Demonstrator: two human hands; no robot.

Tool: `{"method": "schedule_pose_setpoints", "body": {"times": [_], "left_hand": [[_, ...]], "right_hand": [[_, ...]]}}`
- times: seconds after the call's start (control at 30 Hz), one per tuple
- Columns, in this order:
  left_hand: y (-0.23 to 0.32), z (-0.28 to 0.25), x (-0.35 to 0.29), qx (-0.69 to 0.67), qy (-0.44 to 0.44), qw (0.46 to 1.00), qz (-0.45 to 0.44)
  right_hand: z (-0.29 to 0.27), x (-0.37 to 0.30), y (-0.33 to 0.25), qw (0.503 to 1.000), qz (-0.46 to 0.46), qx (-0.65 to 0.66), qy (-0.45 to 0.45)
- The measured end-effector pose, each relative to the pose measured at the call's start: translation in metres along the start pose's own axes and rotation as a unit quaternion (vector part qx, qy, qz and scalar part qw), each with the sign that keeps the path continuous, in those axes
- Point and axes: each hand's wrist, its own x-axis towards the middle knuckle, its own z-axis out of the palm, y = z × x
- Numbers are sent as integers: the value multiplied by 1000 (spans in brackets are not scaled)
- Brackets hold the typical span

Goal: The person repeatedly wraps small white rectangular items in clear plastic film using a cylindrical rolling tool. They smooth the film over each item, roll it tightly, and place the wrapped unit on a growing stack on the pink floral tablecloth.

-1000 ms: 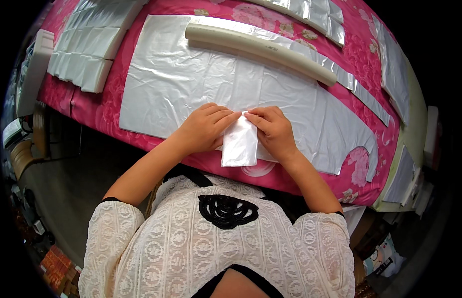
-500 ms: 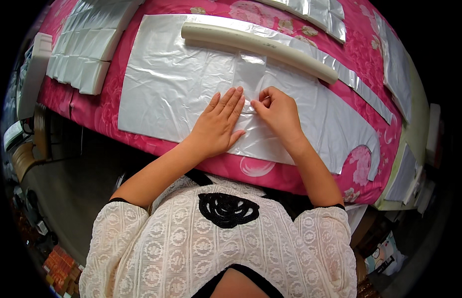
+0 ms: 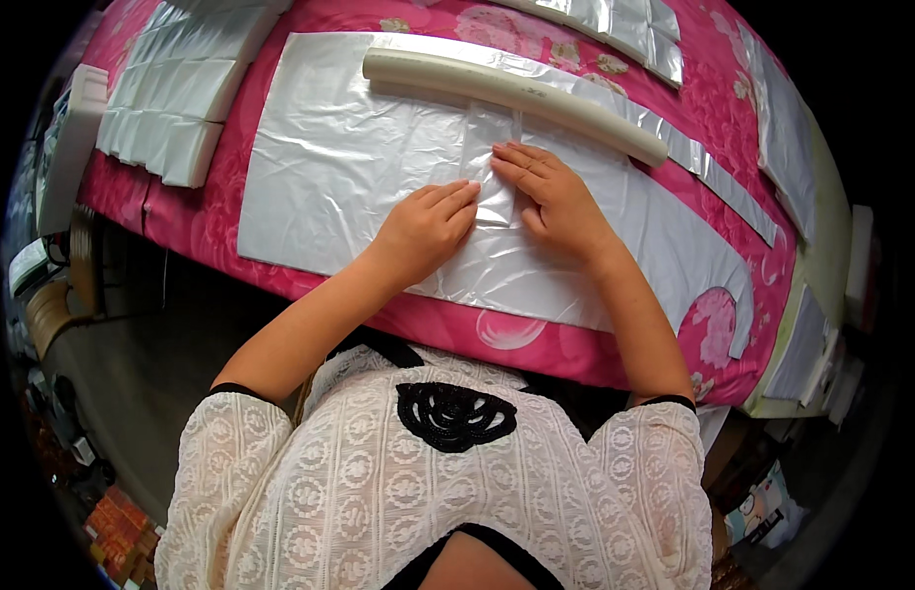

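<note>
A small, thin, shiny plastic bag [image 3: 491,202] lies folded on a broad stack of silvery-white plastic sheets [image 3: 324,162]. My left hand [image 3: 425,233] is closed, with its bent fingertips at the bag's left edge. Opposite it, my right hand [image 3: 559,204] rests with fingers stretched out, tips on the bag's upper right side and thumb lower down. Just beyond both hands, a long cream-coloured pipe [image 3: 516,93] lies across the sheets, over the bag's far end.
Underneath is a pink flowered tablecloth [image 3: 516,334]. Rows of folded white plastic packets [image 3: 172,98] are at the far left, with more silvery packets [image 3: 624,29] along the far edge. A narrow shiny strip [image 3: 723,182] and another plastic stack [image 3: 777,128] lie to the right.
My left hand has gone from flat to bent fingers at the bag's edge. My right hand has opened from a pinch and moved up onto the bag, whose near end now looks folded flat.
</note>
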Motion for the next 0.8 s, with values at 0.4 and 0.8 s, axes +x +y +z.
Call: {"method": "schedule_pose_setpoints", "body": {"times": [0.4,0.8], "left_hand": [[19,-34,-36,-135,-97,986,35],[25,-24,-13,-320,-33,869,-377]], "right_hand": [[20,-42,-53,995,-75,-16,64],[9,-7,-46,936,318,147,-28]]}}
